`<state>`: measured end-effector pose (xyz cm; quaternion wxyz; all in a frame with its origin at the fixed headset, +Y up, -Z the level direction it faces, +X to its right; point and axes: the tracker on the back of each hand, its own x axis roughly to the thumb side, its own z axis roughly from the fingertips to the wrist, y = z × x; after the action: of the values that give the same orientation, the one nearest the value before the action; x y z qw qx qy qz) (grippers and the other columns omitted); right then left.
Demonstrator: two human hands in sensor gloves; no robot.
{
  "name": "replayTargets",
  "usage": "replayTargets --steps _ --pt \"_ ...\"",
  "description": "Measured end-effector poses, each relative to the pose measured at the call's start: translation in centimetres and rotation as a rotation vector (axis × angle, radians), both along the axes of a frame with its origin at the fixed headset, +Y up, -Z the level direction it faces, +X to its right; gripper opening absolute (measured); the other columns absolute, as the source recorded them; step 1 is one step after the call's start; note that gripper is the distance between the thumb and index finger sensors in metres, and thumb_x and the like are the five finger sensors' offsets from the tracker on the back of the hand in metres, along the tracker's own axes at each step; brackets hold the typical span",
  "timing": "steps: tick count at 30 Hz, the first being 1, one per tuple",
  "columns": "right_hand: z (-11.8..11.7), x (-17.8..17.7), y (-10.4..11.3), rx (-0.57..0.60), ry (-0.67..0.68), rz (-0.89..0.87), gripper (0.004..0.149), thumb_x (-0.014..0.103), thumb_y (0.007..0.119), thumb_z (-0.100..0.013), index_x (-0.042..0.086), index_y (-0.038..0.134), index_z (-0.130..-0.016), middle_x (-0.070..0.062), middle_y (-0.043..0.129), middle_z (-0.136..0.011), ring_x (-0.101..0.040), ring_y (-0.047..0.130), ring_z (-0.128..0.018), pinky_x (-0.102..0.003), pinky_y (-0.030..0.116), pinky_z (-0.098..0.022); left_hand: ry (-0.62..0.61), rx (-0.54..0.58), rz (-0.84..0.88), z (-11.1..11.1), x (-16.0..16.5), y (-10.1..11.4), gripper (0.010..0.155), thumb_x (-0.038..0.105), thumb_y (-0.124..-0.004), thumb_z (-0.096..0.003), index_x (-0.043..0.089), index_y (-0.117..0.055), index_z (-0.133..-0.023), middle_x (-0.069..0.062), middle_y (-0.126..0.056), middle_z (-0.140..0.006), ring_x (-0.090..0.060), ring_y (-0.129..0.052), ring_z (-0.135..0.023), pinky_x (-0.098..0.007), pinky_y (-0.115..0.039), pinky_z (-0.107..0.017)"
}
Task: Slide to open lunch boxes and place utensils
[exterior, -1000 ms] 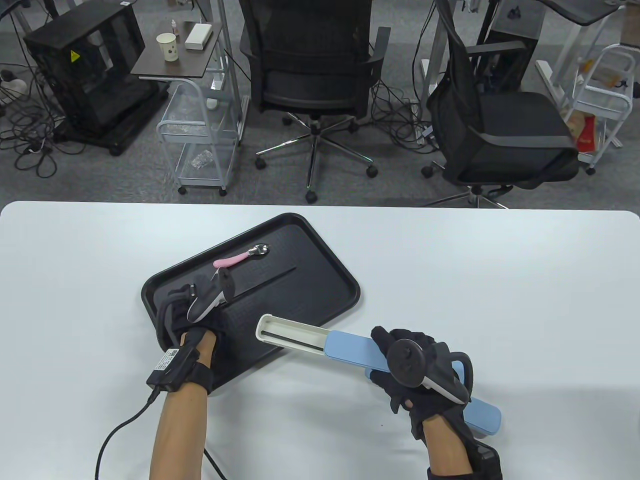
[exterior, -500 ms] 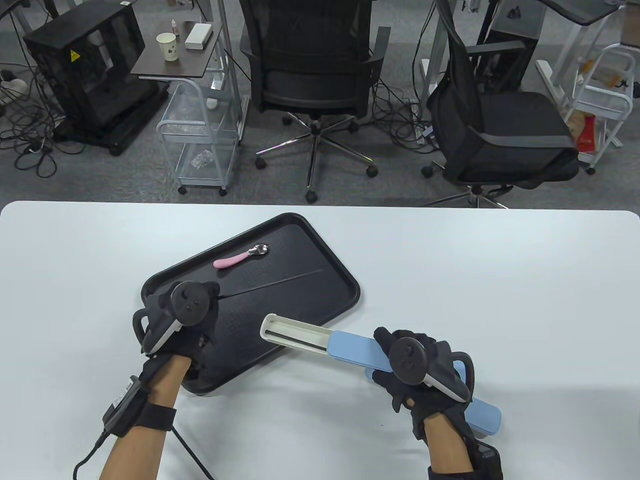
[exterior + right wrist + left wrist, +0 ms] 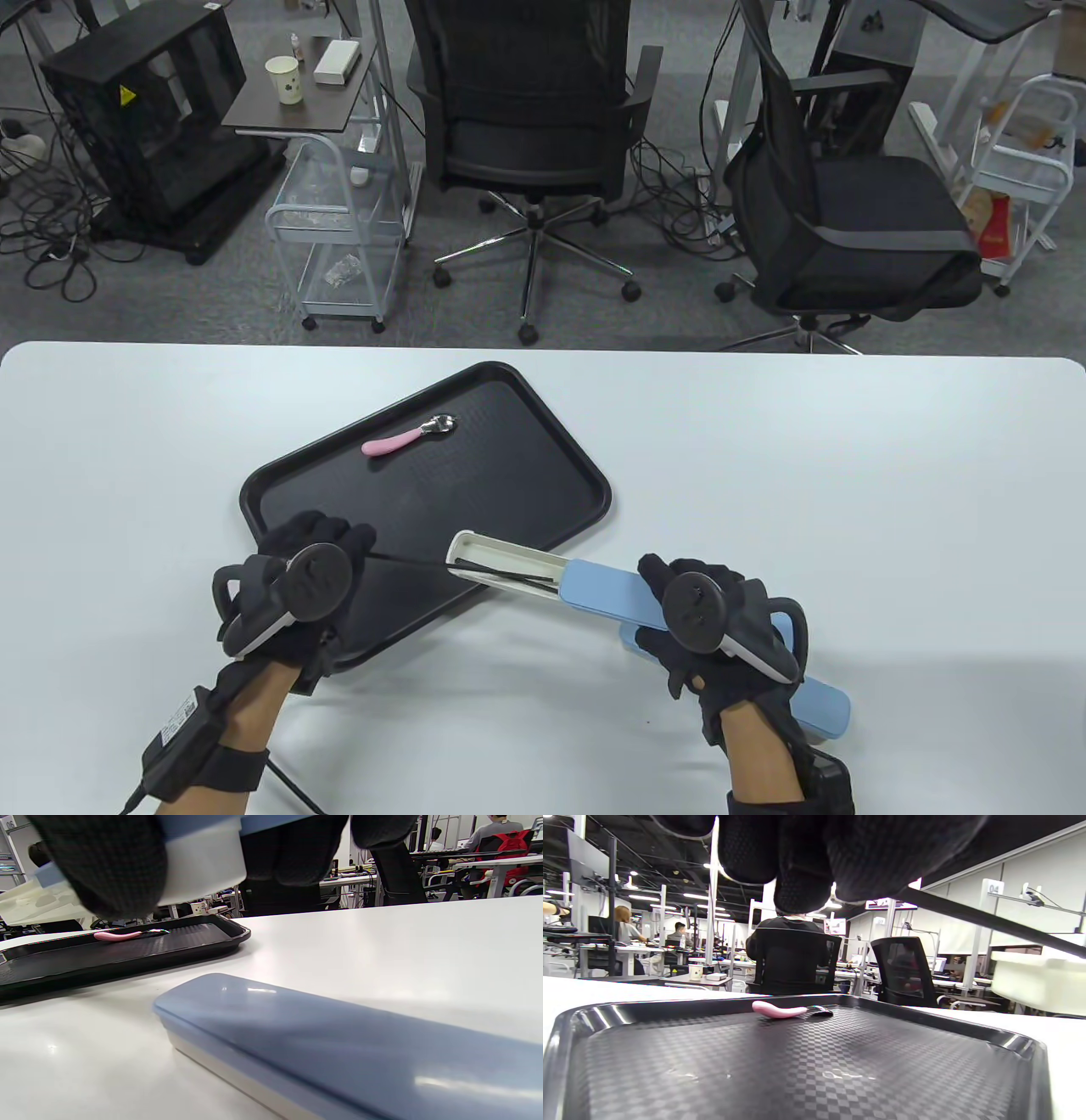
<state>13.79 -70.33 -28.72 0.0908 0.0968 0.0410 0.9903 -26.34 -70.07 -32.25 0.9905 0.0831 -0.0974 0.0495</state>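
My right hand (image 3: 666, 594) grips a blue-lidded utensil box (image 3: 594, 590), slid open so its white tray (image 3: 509, 562) sticks out over the corner of a black serving tray (image 3: 526, 475). My left hand (image 3: 356, 548) pinches a black chopstick (image 3: 458, 567) whose far end lies inside the white tray. In the left wrist view the chopstick (image 3: 988, 921) runs from my fingers (image 3: 797, 878) to the box (image 3: 1031, 984). A pink-handled spoon (image 3: 405, 438) lies on the serving tray's far side. A second, closed blue box (image 3: 339, 1043) lies on the table under my right hand.
The white table (image 3: 806, 475) stretches bare to the right of the serving tray. Beyond its far edge stand office chairs (image 3: 530, 110), a small cart (image 3: 339, 229) and cables on the floor.
My left hand lifted the black chopstick off the serving tray and swung it right, bringing its tip into the open box. My right hand and the box stayed nearly still.
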Motion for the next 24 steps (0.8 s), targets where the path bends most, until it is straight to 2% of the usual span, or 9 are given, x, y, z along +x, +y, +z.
replayTargets --steps 5,11,20,24 --pt "0.4 -1.2 0.1 0.012 0.049 0.004 0.078 0.048 0.089 -0.043 0.032 0.047 -0.107 -0.009 0.054 -0.106 -0.037 0.063 -0.099 -0.064 0.047 -0.075 -0.100 0.034 -0.049 1.0 1.8 -0.2 0.040 0.033 -0.079 -0.0469 0.038 -0.079 -0.087 -0.002 -0.081 -0.092 -0.032 -0.065 -0.095 -0.054 -0.049 -0.070" --pt "1.0 -2.8 0.3 0.027 0.106 0.006 0.078 0.048 0.089 -0.043 0.033 0.047 -0.107 -0.009 0.054 -0.106 -0.037 0.063 -0.099 -0.064 0.047 -0.075 -0.217 0.133 -0.126 2.8 5.0 0.3 0.041 0.034 -0.078 -0.0464 0.038 -0.078 -0.087 -0.001 -0.082 -0.091 -0.031 -0.067 -0.094 -0.053 -0.051 -0.069" --pt "1.5 -4.0 0.6 0.057 0.140 0.018 0.078 0.049 0.089 -0.043 0.033 0.048 -0.107 -0.008 0.055 -0.106 -0.037 0.064 -0.099 -0.064 0.047 -0.075 -0.268 0.145 -0.204 3.9 7.1 -0.1 0.040 0.035 -0.080 -0.0464 0.037 -0.080 -0.087 0.001 -0.079 -0.091 -0.030 -0.065 -0.095 -0.053 -0.050 -0.070" --pt "1.4 -3.9 0.5 0.047 0.137 0.010 0.078 0.049 0.088 -0.043 0.033 0.047 -0.107 -0.008 0.054 -0.106 -0.036 0.064 -0.099 -0.063 0.047 -0.075 -0.262 0.147 -0.163 3.8 6.9 -0.1 0.040 0.035 -0.082 -0.0459 0.036 -0.081 -0.086 0.000 -0.080 -0.090 -0.031 -0.066 -0.094 -0.054 -0.051 -0.069"
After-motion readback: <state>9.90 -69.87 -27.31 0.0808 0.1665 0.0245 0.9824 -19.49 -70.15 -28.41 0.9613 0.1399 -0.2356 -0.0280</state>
